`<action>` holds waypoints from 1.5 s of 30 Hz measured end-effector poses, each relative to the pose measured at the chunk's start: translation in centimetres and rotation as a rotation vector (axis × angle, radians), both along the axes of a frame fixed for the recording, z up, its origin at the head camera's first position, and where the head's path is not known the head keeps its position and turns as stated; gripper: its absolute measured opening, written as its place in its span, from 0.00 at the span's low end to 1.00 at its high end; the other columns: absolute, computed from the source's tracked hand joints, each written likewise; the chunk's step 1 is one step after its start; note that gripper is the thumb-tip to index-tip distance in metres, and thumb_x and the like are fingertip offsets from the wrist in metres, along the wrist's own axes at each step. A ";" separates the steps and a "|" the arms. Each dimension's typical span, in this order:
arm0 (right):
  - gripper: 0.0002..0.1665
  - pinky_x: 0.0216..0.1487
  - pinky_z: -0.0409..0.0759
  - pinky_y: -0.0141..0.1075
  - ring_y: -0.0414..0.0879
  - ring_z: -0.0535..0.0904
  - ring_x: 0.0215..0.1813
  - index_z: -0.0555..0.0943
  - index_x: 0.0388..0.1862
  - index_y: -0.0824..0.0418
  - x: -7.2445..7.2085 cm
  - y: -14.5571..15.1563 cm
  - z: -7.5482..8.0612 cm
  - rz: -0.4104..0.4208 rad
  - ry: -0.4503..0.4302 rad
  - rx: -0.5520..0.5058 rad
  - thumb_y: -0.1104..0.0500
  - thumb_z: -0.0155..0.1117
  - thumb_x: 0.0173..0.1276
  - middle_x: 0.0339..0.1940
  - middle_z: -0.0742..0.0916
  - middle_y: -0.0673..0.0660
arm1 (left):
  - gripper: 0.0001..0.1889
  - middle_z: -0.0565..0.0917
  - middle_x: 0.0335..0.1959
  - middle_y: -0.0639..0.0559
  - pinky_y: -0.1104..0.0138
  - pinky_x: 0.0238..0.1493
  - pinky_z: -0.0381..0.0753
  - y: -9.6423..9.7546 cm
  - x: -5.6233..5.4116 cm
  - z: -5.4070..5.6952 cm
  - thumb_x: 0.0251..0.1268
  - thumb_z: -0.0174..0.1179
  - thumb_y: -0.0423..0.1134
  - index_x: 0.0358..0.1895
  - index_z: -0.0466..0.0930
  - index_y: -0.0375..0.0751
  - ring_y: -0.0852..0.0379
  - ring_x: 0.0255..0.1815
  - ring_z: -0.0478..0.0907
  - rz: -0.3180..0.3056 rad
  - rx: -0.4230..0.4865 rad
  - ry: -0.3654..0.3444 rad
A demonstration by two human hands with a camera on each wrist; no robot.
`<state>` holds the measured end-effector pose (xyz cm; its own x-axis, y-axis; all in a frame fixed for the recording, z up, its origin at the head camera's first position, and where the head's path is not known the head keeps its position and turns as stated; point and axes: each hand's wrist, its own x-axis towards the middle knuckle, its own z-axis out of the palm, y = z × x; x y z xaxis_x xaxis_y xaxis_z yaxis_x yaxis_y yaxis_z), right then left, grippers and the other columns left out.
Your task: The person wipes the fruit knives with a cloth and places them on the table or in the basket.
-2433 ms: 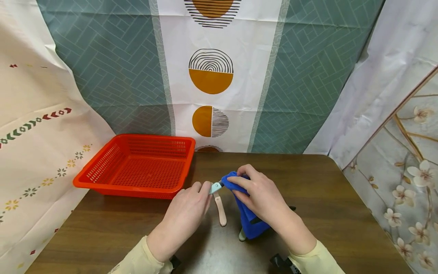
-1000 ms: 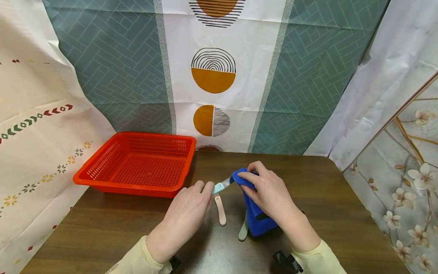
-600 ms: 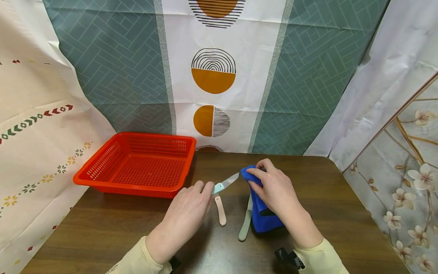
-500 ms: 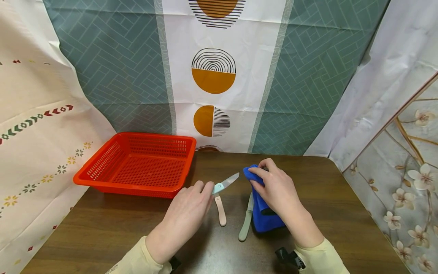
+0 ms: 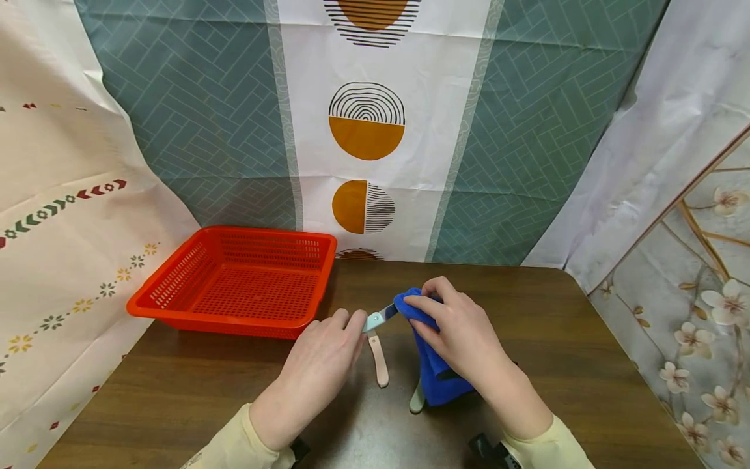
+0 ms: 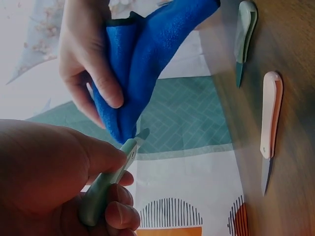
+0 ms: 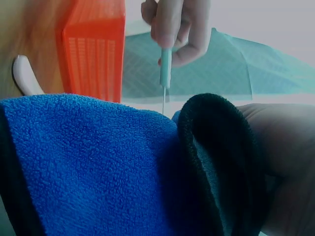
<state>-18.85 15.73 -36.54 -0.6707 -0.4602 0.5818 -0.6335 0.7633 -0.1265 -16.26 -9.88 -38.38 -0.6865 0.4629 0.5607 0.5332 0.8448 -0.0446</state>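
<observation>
In the head view my left hand (image 5: 323, 355) grips the pale blue-green handle of a small folding knife (image 5: 374, 321), its blade out and pointing up to the right. My right hand (image 5: 459, 329) pinches a blue cloth (image 5: 436, 384) with dark edging around the blade's outer part, so the tip is hidden. The left wrist view shows thumb and fingers curled round the knife handle (image 6: 101, 194), with the cloth (image 6: 142, 54) right at the blade. From the right wrist, the cloth (image 7: 93, 162) fills the foreground and the blade (image 7: 164, 101) runs down behind its edge.
A folding knife with a pink handle (image 5: 379, 361) lies on the wooden table (image 5: 545, 326) between the hands. Another with a grey-green handle (image 6: 244, 29) lies beside it, partly under the hanging cloth in the head view. A red perforated basket (image 5: 234, 326) stands at the back left.
The right hand with the cloth slid outward off the blade tip, baring the blade, then came back left over it. The hanging cloth again covers much of the grey-green knife. The left hand stayed put.
</observation>
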 end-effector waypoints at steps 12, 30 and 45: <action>0.25 0.45 0.88 0.47 0.52 0.86 0.44 0.92 0.60 0.51 0.7 -1.5 0.2 0.084 -0.013 0.028 0.57 0.88 0.64 0.57 0.83 0.56 | 0.17 0.69 0.25 0.53 0.69 0.23 0.58 -0.1 0.1 0.0 0.68 0.78 0.36 0.41 0.74 0.42 0.57 0.17 0.63 0.000 0.008 0.025; 0.23 0.44 0.87 0.47 0.52 0.86 0.44 0.92 0.60 0.52 -0.2 -1.5 0.0 0.067 -0.026 0.050 0.57 0.87 0.65 0.57 0.83 0.56 | 0.18 0.68 0.25 0.53 0.69 0.23 0.59 -0.4 0.0 0.0 0.68 0.79 0.37 0.43 0.74 0.42 0.58 0.18 0.60 0.006 0.012 0.004; 0.23 0.45 0.88 0.50 0.53 0.86 0.42 0.92 0.60 0.54 -1.4 -0.2 -0.2 0.003 -0.066 0.023 0.58 0.87 0.66 0.56 0.83 0.58 | 0.18 0.66 0.24 0.55 0.69 0.24 0.58 -0.4 -0.1 0.2 0.68 0.79 0.39 0.43 0.75 0.43 0.59 0.20 0.63 0.016 -0.013 -0.014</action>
<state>-20.20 15.48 -36.76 -0.7059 -0.4750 0.5255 -0.6268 0.7644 -0.1510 -16.37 -10.25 -38.20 -0.7016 0.4588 0.5453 0.5203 0.8527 -0.0480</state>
